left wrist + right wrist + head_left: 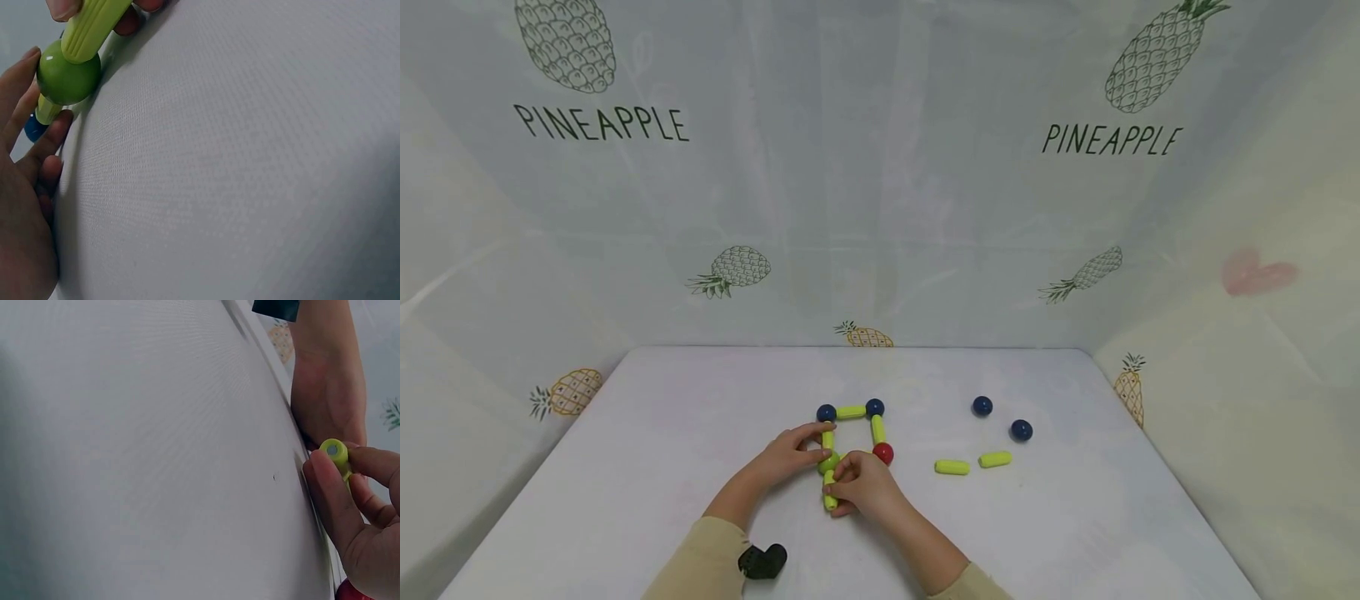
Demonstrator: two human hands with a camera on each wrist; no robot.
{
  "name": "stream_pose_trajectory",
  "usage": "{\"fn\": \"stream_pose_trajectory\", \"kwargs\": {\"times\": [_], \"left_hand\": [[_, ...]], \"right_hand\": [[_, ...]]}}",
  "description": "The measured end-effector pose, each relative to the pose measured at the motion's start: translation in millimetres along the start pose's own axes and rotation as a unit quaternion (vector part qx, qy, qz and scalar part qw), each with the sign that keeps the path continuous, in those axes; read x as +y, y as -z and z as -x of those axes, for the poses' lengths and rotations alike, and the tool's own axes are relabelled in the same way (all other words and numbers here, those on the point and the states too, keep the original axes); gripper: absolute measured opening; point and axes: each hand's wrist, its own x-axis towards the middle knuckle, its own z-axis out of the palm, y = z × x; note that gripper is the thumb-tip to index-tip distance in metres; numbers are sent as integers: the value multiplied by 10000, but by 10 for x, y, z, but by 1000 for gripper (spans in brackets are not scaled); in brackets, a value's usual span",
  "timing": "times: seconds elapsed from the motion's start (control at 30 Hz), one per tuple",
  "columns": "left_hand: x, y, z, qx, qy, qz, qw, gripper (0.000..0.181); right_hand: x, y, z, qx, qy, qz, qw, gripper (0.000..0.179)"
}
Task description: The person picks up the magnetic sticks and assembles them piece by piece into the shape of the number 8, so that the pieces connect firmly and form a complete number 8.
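Observation:
A square frame of yellow-green rods and balls lies on the table, with two dark blue balls (827,413) at its far corners and a red ball (883,453) at the near right. At its near left corner is a green ball (67,76), which my left hand (790,455) holds with fingers and thumb around it and the adjoining side rod (828,438). My right hand (868,487) pinches another yellow-green rod (830,493) between thumb and fingers. That rod's far end meets the green ball; its near end shows a grey disc in the right wrist view.
To the right on the white table (1075,517) lie two loose yellow-green rods, one rod (952,467) beside another rod (996,459). Behind them sit two loose blue balls, a farther ball (982,406) and a nearer ball (1021,430). A pineapple-print cloth (880,192) hangs behind.

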Motion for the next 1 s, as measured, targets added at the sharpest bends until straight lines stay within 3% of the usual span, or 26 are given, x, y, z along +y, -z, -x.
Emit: {"fn": "stream_pose_trajectory", "kwargs": {"times": [0.4, 0.7, 1.0], "left_hand": [[-2, -10, 4, 58, 72, -117, 9999, 45], [-22, -13, -15, 19, -6, -110, 9999, 45], [16, -22, -3, 90, 137, -171, 9997, 45]], "right_hand": [[-26, 54, 41, -99, -44, 248, 9996, 24], [-47, 233, 56, -16, 341, 820, 9960, 21], [-106, 474, 62, 176, 622, 1132, 9915, 22]]}}
